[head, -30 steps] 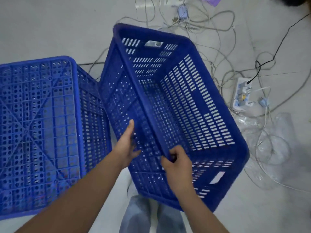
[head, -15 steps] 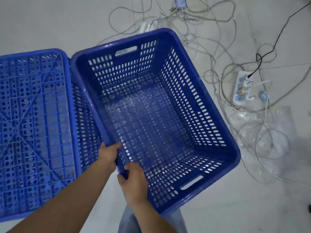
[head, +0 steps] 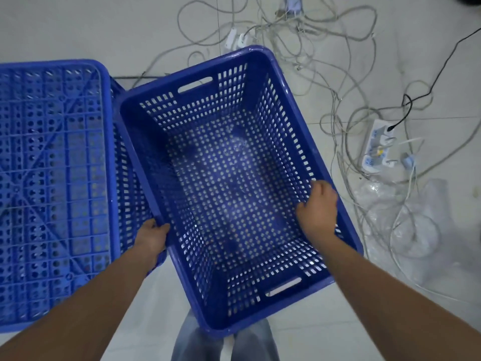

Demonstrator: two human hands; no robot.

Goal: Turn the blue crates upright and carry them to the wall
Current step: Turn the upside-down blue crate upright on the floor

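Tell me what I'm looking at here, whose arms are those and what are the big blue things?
A person wears a camera on their head, so you look down along their own arms. The left hand and right hand grip the long sides of an upright blue crate, which is empty. Beside it, on the left, an upside-down blue crate shows its ribbed bottom. On the tiled floor lie tangled cables, a white power strip and crumpled clear plastic.

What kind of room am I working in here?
Probably a storeroom or workshop floor, not a home. Signs: pale floor tiles, loose tangled cables with a power strip, and perforated blue crates, one held upright, one upside down.
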